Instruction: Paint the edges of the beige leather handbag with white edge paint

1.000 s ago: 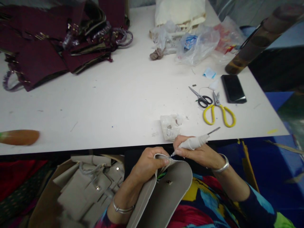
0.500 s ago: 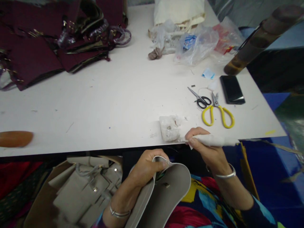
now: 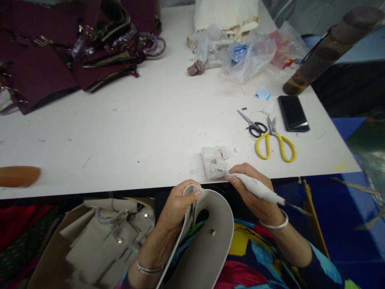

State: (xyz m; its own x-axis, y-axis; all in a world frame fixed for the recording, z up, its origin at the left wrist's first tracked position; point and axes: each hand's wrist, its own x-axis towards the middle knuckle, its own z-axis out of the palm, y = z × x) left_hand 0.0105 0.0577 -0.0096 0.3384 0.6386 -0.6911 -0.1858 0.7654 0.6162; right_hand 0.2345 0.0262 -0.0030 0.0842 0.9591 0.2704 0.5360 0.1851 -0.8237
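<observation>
My left hand (image 3: pixel 179 202) is closed on the top edge of a beige leather flap (image 3: pixel 207 241) with a metal snap, held in my lap below the table edge. My right hand (image 3: pixel 251 192) grips a thin tool wrapped in white tape (image 3: pixel 258 188), its metal tip reaching onto a small white lump of crumpled plastic (image 3: pixel 214 161) at the table's front edge. Both wrists wear a silver bangle.
The white table (image 3: pixel 150 120) carries yellow-handled scissors (image 3: pixel 275 142), small black scissors (image 3: pixel 255 125), a black phone (image 3: pixel 293 113), plastic bags (image 3: pixel 249 54) and maroon bag pieces (image 3: pixel 60 52) at the back left. An orange object (image 3: pixel 18 176) lies at the left. A beige handbag (image 3: pixel 105 241) sits beside my lap.
My right hand has taken the tool away from the flap's edge and up to the white lump on the table. My left hand has turned the flap more upright.
</observation>
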